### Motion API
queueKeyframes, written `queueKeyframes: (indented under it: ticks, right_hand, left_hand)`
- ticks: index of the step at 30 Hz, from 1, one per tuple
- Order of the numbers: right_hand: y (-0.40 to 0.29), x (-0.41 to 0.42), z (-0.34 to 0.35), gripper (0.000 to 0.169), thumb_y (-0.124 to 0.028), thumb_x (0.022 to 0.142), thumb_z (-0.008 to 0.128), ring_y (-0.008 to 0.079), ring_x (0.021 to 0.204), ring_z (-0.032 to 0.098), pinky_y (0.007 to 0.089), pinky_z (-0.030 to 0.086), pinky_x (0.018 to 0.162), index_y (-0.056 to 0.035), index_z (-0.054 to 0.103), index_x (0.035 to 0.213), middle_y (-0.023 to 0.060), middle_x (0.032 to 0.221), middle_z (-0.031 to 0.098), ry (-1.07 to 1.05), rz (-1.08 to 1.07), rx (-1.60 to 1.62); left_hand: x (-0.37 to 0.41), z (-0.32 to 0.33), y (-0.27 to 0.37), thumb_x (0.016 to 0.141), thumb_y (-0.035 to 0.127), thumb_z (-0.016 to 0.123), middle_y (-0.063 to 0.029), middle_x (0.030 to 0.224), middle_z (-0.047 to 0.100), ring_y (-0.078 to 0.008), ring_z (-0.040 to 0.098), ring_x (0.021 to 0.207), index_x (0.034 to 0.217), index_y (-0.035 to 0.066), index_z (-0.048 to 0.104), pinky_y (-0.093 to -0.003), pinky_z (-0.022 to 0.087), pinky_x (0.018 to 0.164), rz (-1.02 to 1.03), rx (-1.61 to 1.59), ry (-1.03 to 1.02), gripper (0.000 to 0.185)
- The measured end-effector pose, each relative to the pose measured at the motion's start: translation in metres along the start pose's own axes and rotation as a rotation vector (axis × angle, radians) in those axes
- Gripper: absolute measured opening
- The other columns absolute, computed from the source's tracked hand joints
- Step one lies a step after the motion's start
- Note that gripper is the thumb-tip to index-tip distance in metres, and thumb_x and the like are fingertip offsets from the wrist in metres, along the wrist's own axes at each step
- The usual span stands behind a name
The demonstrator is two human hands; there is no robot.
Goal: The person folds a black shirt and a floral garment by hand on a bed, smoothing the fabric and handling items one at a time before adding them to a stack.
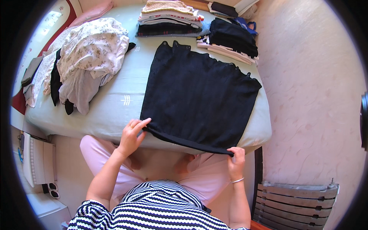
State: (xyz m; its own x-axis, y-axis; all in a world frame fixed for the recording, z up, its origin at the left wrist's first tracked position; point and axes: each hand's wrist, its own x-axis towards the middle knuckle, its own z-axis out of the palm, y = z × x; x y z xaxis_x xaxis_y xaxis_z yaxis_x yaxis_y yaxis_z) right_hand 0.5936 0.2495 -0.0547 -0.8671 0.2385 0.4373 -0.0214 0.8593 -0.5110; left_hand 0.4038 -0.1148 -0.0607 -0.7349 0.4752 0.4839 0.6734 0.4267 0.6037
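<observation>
A black knitted garment [198,100] lies spread on the bed with the pale green sheet [115,115]. Its far edge looks scalloped or lacy. At the near left corner, the fingers of my left hand [132,136] pinch the hem. My right hand [237,161] grips the near right corner between thumb and fingers. Between the two hands the hem runs along the front edge of the mattress and is lifted or turned over slightly.
A loose heap of floral and grey clothes [92,54] lies at the left. Folded clothes form one stack [169,18] at the back and another, topped with black fabric [234,37], at the back right. The wall [310,72] borders the bed's right side. A slatted metal piece [293,204] stands lower right.
</observation>
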Motion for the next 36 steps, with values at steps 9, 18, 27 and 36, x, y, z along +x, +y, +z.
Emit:
queueKeyframes:
  ticks: [9,18,27,36]
  right_hand:
    - [0.010,0.179,-0.105,0.006,-0.006,0.086,0.064,0.0217,0.073,0.058,0.0304,0.047,0.069,-0.0028,0.066,0.090,0.0074,0.083,0.062,0.367,-0.025,-0.085]
    - [0.083,0.403,-0.291,0.021,-0.016,0.094,0.050,0.0182,0.076,0.062,0.0314,0.052,0.063,-0.0029,0.054,0.110,0.0082,0.094,0.063,0.828,0.081,0.775]
    - [0.058,0.580,-0.327,0.047,-0.035,0.094,0.050,0.0358,0.106,0.057,0.0389,0.044,0.094,0.0065,0.059,0.115,0.0237,0.111,0.062,0.727,-0.188,-0.256]
    - [-0.160,0.496,0.147,0.021,-0.002,0.078,0.053,0.0306,0.093,0.058,0.0404,0.048,0.084,-0.0048,0.061,0.097,0.0152,0.095,0.060,0.443,-0.668,0.172]
  left_hand:
    - [0.171,-0.034,0.093,0.073,0.001,0.057,-0.0163,0.091,0.059,-0.0368,0.059,0.089,0.093,0.003,0.054,-0.0390,0.048,0.076,0.274,-0.025,0.041,0.021]
    - [0.298,0.011,0.267,0.076,0.011,0.059,-0.0273,0.083,0.061,-0.0435,0.060,0.083,0.097,-0.001,0.052,-0.0452,0.049,0.073,0.290,-0.618,0.089,0.025]
    - [0.307,0.034,0.287,0.080,0.008,0.056,-0.0105,0.078,0.054,-0.0174,0.050,0.072,0.095,-0.001,0.049,-0.0339,0.044,0.064,0.179,-1.144,-0.055,0.018]
    - [0.161,-0.013,0.086,0.085,0.010,0.063,-0.0124,0.130,0.049,-0.0191,0.056,0.106,0.146,0.002,0.024,-0.0330,0.049,0.089,-0.688,-1.330,0.026,0.072]
